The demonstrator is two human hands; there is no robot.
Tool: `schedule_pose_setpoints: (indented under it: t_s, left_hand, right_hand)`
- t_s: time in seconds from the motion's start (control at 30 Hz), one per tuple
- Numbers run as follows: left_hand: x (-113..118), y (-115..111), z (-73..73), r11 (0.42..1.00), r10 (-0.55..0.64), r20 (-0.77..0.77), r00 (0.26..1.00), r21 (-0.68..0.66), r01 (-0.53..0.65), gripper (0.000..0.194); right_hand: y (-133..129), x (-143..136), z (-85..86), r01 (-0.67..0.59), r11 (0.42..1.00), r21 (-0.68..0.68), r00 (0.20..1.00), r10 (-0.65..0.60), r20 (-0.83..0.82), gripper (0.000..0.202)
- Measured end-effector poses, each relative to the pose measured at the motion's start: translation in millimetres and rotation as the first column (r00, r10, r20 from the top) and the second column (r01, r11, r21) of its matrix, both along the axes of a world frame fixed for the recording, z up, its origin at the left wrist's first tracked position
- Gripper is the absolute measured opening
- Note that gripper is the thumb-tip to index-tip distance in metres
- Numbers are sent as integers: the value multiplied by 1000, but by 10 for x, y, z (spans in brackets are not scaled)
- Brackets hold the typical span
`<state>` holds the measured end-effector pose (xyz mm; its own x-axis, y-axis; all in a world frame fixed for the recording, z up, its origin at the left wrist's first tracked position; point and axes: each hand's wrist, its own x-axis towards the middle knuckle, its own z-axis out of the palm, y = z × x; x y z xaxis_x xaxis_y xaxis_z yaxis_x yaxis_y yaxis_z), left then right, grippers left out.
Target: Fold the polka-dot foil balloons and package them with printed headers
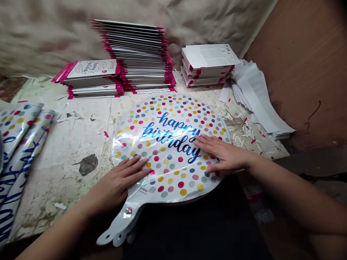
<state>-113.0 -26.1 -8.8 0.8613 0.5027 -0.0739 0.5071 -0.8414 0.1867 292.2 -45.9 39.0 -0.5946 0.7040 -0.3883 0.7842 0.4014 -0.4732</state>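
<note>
A round white foil balloon with coloured dots and blue "happy birthday" lettering lies flat at the table's front edge. Its tail, with more tails beneath it, points to the lower left. My left hand rests on the balloon's lower left side, fingers stretched out. On the right side my right hand lies flat with spread fingers, its fingertips over the end of the lettering. Neither hand grips anything.
Tall and low stacks of pink-edged packets stand at the back. Right of them are a white-topped packet stack and white paper sheets. Folded dotted foil lies at far left. Paper scraps litter the worn table.
</note>
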Motion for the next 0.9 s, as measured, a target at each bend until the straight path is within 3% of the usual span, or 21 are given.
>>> schedule_pose_setpoints:
  t_s: [0.07,0.13,0.2,0.27,0.37,0.47,0.53,0.63,0.73,0.9]
  left_hand:
    - [-4,-5,-13,1000,17,22,1000,-4,-16,60]
    - [34,-12,-3,999,28,52,998,-27,-27,58]
    - [127,-10,41,994,25,71,997,-106,-18,50]
    - [241,10,111,971,54,113,992,-238,-26,41]
    - [339,68,218,885,260,175,950,-436,-162,41]
    - [291,114,268,809,436,161,886,-500,-308,43]
    - [233,120,259,797,470,161,868,-501,-338,41]
    - [205,118,228,788,498,145,855,-488,-377,42]
    - [223,138,215,796,467,68,882,-468,-385,41]
    - [12,165,135,954,141,121,983,-280,-102,49]
  right_hand:
    - [-1,97,8,74,996,44,990,-78,116,70]
    - [-71,219,50,225,961,160,937,-258,237,66]
    - [-169,281,116,313,928,201,915,-352,198,71]
    - [-251,240,167,241,969,55,970,-243,30,92]
    - [-313,84,144,93,991,-98,987,-105,-123,107]
    - [-334,27,26,210,978,-9,975,-210,-73,88]
    - [-343,78,-55,305,950,60,951,-302,-63,76]
    - [-338,193,-151,347,934,83,933,-335,-131,66]
    - [-287,278,-269,351,925,144,927,-321,-196,64]
    - [-159,481,-503,325,922,210,927,-267,-263,54]
